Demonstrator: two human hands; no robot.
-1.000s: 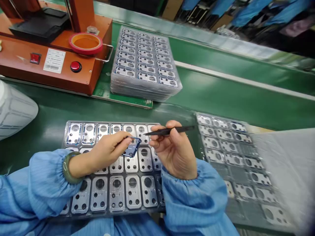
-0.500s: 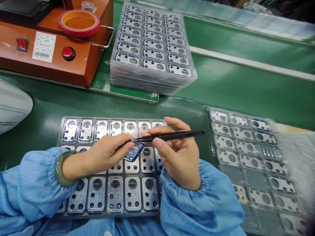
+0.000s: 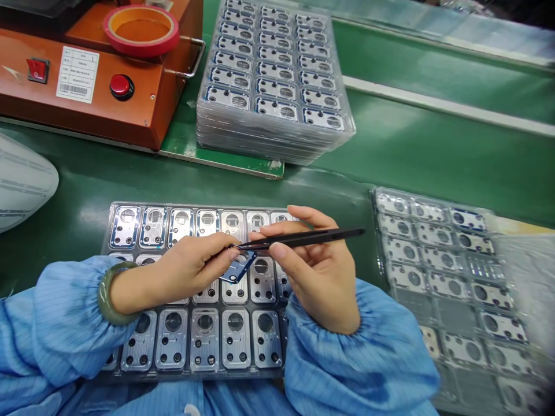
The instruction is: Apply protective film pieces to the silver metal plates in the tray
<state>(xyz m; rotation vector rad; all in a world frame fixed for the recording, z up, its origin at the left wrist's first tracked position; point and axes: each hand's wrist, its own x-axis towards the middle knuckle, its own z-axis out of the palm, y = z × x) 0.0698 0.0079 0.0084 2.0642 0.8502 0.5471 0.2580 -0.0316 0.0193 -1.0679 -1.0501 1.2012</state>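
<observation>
Black tweezers (image 3: pixel 314 237), pinched in your right hand (image 3: pixel 321 274), have come right up to the blue-edged metal plate (image 3: pixel 238 269). Your left hand (image 3: pixel 188 268) pinches that plate above the plastic tray (image 3: pixel 199 376), so both hands now work on it.

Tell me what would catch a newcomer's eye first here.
The red tape roll on the orange machine, upper left, stands out first, then the stack of clear trays at top centre. In the middle, the right hand holds black tweezers at the blue-edged plate in the left hand.
</observation>
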